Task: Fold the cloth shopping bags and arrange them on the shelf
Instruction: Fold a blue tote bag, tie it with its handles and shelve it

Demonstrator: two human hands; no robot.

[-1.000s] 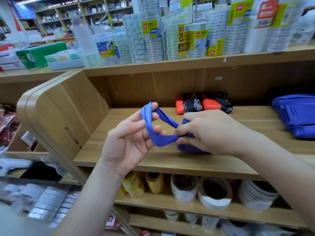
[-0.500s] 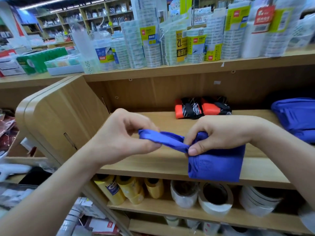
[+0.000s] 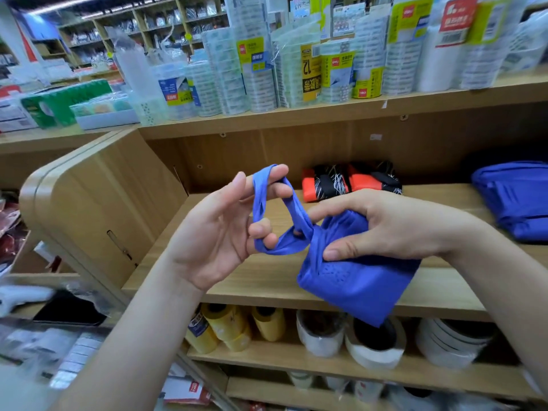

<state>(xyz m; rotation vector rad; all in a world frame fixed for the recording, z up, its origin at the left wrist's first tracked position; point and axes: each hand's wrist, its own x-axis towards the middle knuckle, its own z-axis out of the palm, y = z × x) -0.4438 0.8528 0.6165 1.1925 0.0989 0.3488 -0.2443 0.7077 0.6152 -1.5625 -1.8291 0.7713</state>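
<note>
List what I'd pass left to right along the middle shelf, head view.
Wooden side panel, left hand hooked in the blue bag handle, orange-and-black folded bags, pile of blue bags at far right.

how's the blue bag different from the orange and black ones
The blue bag is plain; the orange-black bags are patterned. The blue bag is gripped by the right hand, its handle looped over the left hand; the orange-black bags lie untouched on the shelf. The blue bag is loose, the orange-black bags bundled. Both are cloth.
</note>
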